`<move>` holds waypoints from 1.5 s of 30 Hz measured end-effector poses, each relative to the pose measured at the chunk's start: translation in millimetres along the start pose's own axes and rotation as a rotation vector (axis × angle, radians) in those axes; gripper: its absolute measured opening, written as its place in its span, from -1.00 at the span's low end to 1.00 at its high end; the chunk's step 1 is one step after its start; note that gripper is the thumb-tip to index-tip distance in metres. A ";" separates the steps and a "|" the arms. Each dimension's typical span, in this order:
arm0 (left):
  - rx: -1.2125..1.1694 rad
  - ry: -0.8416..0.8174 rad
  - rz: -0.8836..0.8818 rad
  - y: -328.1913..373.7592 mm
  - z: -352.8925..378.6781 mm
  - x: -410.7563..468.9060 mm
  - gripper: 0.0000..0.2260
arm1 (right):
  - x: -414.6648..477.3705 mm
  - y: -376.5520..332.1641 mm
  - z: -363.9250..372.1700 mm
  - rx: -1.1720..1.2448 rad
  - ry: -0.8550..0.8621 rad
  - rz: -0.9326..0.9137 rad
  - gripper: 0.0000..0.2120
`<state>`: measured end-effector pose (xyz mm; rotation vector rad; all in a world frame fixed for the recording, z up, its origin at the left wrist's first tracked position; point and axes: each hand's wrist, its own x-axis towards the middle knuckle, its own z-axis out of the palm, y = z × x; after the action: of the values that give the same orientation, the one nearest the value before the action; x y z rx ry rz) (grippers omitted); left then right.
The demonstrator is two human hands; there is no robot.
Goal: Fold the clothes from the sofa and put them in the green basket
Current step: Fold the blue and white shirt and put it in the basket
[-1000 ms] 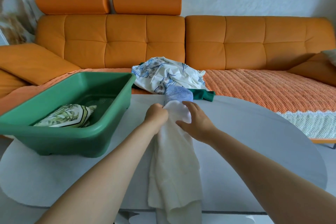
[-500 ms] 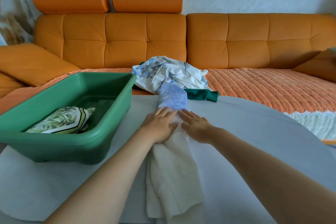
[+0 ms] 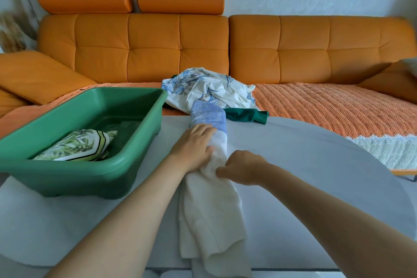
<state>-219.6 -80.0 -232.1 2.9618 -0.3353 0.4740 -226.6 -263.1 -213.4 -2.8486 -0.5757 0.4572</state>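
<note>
A folded leafy cloth (image 3: 75, 148) lies in the basket (image 3: 74, 178). Right of the basket, the left hand (image 3: 194, 147) presses flat, fingers straight, on the white garment (image 3: 211, 212) — the right hand (image 3: 244, 168), fingers curled, pinches its edge. More clothes (image 3: 204, 88) lie behind the basket's far right corner.
</note>
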 end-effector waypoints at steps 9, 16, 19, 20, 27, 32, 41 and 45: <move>-0.013 -0.331 -0.179 14.1 8.3 -1.6 -0.42 | -16.7 28.0 -19.4 0.260 0.280 0.252 -0.62; 0.074 -0.426 -0.257 16.9 21.7 2.3 -0.29 | -30.3 41.1 -6.6 0.193 0.131 0.136 -0.45; -0.004 -0.463 -0.250 7.7 19.6 1.5 -0.25 | -36.6 46.9 -4.2 0.080 0.035 0.149 -0.36; -0.031 -0.479 -0.243 6.2 17.6 1.4 -0.24 | -37.8 49.1 -3.6 0.079 0.018 0.140 -0.32; 0.121 -0.333 -0.146 28.6 3.3 9.4 -0.34 | -50.3 60.8 -2.6 -0.197 0.233 -0.306 -0.07; 0.025 -0.249 -0.076 49.3 15.0 2.6 -0.52 | -55.9 63.1 19.4 -0.324 0.041 -0.425 -0.20; 0.083 -0.439 -0.208 25.2 26.2 0.0 -0.34 | -81.7 70.8 34.4 -0.110 -0.050 -0.484 -0.30; 0.194 -0.298 -0.110 34.5 19.2 -1.8 -0.41 | -84.1 66.4 41.3 -0.159 0.004 -0.483 -0.25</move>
<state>-223.7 -116.0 -247.9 3.2205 -0.1598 0.0530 -291.4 -351.9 -246.8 -2.7097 -1.3040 0.3287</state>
